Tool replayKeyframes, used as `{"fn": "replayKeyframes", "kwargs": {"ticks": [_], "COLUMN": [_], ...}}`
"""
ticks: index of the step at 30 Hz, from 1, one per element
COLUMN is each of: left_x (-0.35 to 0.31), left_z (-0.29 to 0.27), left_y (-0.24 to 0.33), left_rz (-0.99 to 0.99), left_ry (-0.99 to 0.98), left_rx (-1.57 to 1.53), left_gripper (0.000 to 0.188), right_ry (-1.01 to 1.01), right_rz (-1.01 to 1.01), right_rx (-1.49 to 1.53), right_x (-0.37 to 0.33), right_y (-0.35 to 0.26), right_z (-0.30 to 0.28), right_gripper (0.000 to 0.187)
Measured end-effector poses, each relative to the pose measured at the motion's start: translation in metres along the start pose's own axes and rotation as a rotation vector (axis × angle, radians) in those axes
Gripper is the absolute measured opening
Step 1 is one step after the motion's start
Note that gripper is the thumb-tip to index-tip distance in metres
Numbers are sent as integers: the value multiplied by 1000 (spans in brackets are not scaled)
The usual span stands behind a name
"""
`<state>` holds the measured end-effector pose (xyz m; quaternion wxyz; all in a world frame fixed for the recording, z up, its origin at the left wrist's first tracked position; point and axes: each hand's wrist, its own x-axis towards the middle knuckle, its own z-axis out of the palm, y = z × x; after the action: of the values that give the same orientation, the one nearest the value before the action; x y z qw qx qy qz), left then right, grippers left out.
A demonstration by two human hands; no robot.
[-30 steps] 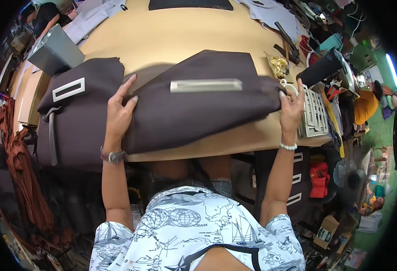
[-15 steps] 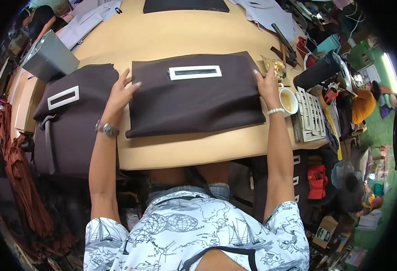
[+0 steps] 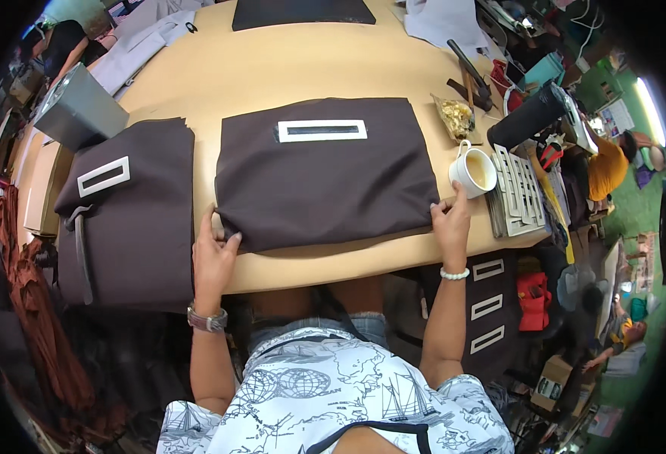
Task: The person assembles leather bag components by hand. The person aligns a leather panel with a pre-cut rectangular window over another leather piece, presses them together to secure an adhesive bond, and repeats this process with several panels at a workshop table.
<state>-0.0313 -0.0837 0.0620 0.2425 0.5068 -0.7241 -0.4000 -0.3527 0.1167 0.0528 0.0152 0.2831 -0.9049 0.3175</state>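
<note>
A dark brown leather-like panel [image 3: 325,189] lies in front of me, with a white rectangular frame [image 3: 322,131] around a dark slot near its far edge. My left hand [image 3: 216,253] pinches the panel's near left corner between thumb and fingers. At the near right corner, my right hand [image 3: 450,221] has its thumb and fingertips closed on the edge. Shallow folds run across the near half of the panel. Just beyond my right fingers stands a white cup [image 3: 472,171] holding a light brown drink.
More brown panels [image 3: 144,250] hang over the table edge at left, under a curved dark strap [image 3: 82,253]. A metal tin [image 3: 82,107] stands behind them. On the right are a stack of white frames [image 3: 516,193], a black roll [image 3: 528,115], a hammer [image 3: 469,72] and an opened packet [image 3: 454,117].
Both hands have moved from the panel's upper sides toward me to its near corners. The near edge has shifted closer, its left corner now gathered in my left fingers.
</note>
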Motion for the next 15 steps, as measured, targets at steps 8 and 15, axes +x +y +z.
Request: {"fn": "replayKeyframes", "kwargs": {"ticks": [8, 15], "left_x": [150, 316], "left_z": [-25, -67], "left_y": [46, 124], "left_rz": [-123, 249], "left_ry": [-227, -308], "left_rx": [-698, -845], "left_gripper": [52, 27], "right_ry": [-241, -137], "right_rz": [162, 65], "right_rx": [875, 1097], "right_x": [136, 306], "right_y": [-35, -59], "right_z": [2, -21], "right_gripper": [61, 36]}}
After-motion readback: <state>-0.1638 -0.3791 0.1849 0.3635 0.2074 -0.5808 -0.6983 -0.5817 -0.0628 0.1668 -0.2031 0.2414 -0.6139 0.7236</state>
